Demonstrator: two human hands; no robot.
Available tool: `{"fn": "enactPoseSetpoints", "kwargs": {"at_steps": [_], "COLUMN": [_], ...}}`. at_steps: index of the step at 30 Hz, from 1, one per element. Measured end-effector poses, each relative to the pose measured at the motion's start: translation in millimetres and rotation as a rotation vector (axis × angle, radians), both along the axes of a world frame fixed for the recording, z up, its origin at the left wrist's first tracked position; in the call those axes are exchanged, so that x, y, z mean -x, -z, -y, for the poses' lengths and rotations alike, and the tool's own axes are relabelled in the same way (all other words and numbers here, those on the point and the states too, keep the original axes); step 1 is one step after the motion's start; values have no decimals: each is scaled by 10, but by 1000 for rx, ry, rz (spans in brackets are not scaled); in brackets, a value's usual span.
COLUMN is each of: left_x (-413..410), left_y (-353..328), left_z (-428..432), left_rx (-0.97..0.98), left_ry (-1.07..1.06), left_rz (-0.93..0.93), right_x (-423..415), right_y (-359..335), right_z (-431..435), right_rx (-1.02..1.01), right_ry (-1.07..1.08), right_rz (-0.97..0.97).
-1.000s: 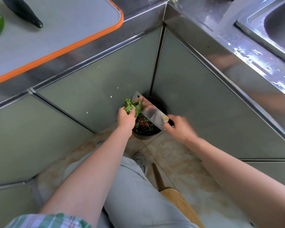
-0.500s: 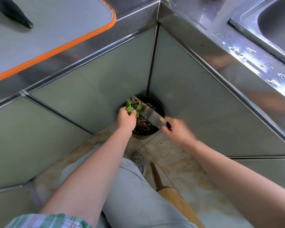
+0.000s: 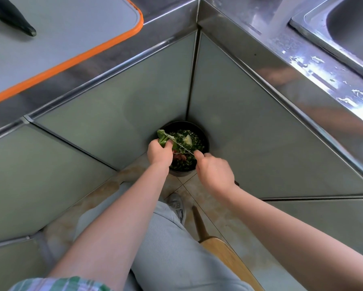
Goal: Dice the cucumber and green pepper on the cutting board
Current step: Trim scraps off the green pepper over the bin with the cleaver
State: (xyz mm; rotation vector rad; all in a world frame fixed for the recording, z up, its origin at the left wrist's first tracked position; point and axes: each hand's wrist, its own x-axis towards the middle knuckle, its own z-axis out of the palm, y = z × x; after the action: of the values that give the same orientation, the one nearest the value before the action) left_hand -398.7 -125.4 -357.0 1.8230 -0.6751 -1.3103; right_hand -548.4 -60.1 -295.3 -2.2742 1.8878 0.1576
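My left hand (image 3: 159,152) grips a piece of green pepper (image 3: 162,137) over a black bin (image 3: 205,139) on the floor in the cabinet corner. My right hand (image 3: 215,170) holds a cleaver (image 3: 181,147), its blade seen edge-on and lying against the pepper piece. Up on the counter at top left lies the grey cutting board (image 3: 82,28) with an orange rim. A dark cucumber (image 3: 12,17) rests on it, its tip pointing right.
The bin holds chopped green and red scraps. A steel sink (image 3: 344,24) sits at top right beside a wet steel counter (image 3: 302,59). A wooden chair seat (image 3: 228,259) and my shoe (image 3: 176,204) are on the tiled floor below.
The cleaver has turned from flat-side-up to edge-on against the pepper piece. Both hands dropped slightly toward the bin. The view shifted, and the whole pepper on the board left the frame.
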Motion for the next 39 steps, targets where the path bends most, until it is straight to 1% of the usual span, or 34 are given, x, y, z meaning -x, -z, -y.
{"fn": "enactPoseSetpoints", "kwargs": {"at_steps": [3, 5, 10, 14, 16, 18, 20, 23, 26, 28, 30, 32, 33, 35, 37, 39], "left_x": [16, 27, 33, 36, 14, 8, 13, 39, 64, 80, 103, 105, 99, 83, 83, 107], "left_y": [-7, -64, -214, -167, -208, -302, -378, -362, -321, -337, -366, -376, -368, -353, -346, -363], "left_z": [-32, -53, -77, -110, -107, -85, -65, -92, -138, -158, -173, -177, -172, -160, -148, -153], "left_rx": [-13, -19, -10, -4, -14, -8, -4, 9, 11, 21, 30, 25, 25, 21, 14, 17], "left_ry": [22, 34, 20, 54, 32, -30, -69, 19, 52, 70, 103, 110, 105, 91, 81, 99], "left_rz": [8, 6, 0, 15, 10, -51, -116, -135, -150, -180, -211, -212, -202, -180, -189, -200], "right_x": [-1, 9, 78, 69, 78, 118, 155, 206, 245, 248, 238, 243, 255, 272, 252, 199], "right_y": [36, 59, 110, 104, 77, 59, 66, 100, 100, 110, 122, 112, 100, 54, 18, 10], "right_z": [-11, -1, -49, -24, -18, -45, -72, -40, 10, 46, 80, 95, 89, 61, 37, 27], "right_rx": [-6, 0, 57, 45, 36, 57, 87, 59, 14, -4, -14, -11, -3, 19, 45, 53], "right_ry": [15, 29, 33, 42, 29, 34, 44, 63, 60, 102, 192, 269, 273, 207, 124, 102], "right_rz": [-28, -10, 81, 131, 186, 255, 275, 272, 254, 263, 289, 385, 439, 492, 470, 428]}}
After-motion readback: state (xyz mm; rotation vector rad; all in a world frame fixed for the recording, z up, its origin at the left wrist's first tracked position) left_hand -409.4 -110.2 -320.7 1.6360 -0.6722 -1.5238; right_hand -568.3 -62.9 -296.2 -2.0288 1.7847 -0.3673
